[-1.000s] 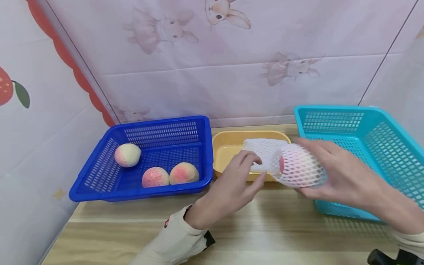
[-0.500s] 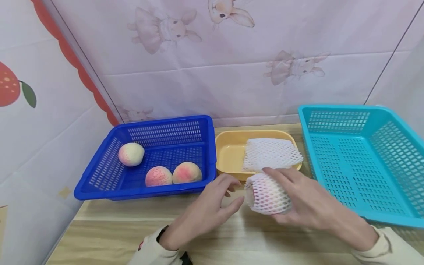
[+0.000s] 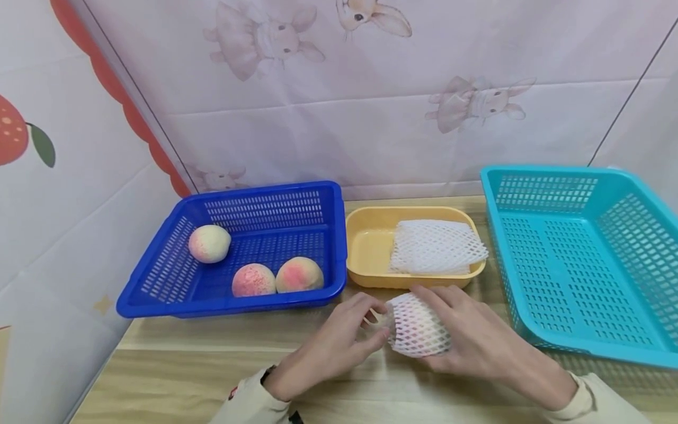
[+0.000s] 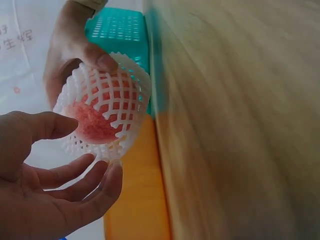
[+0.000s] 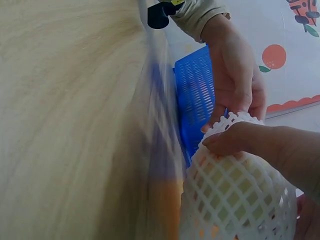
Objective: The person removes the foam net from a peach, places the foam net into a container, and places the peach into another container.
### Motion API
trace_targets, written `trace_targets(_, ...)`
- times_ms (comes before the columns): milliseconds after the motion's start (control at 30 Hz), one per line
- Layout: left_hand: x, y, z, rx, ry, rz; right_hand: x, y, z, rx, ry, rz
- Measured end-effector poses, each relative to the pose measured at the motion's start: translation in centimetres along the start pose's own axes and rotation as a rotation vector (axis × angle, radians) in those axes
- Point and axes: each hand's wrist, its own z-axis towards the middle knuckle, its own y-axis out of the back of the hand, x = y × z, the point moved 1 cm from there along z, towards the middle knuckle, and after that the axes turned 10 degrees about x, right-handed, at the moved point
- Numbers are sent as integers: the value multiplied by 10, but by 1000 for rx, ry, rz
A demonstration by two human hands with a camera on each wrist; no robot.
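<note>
My right hand (image 3: pixel 471 330) grips a peach in a white foam net sleeve (image 3: pixel 421 325), low over the table in front of the yellow tub. Through the sleeve's open end, the pink peach (image 4: pixel 95 125) shows in the left wrist view. My left hand (image 3: pixel 339 335) is at that open end, thumb and bent fingers apart, fingertips right at the sleeve's rim. The right thumb (image 5: pixel 235 137) lies along the net in the right wrist view. More white foam net sleeves (image 3: pixel 436 247) lie flat in the yellow tub (image 3: pixel 365 277), partly over its rim.
A blue basket (image 3: pixel 175 309) at the left holds three peaches: one pale peach (image 3: pixel 209 244) at the back left, a pink peach (image 3: pixel 254 280) and another peach (image 3: pixel 299 274) near the front. At the right stands a turquoise basket (image 3: pixel 561 259). A printed wall cloth (image 3: pixel 371 141) hangs behind.
The right hand has brought the sleeved peach left and nearer, away from the tub and turquoise basket. The left hand has drawn back from the tub and then met the sleeve's open end.
</note>
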Motion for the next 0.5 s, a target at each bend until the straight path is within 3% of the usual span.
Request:
trace_targets(267, 7, 0, 4, 34, 59, -81, -1, -1, -3, 136, -78, 64)
trace_targets(500, 7, -2, 5, 44, 62, -92, -7, 8, -11, 155, -90, 84)
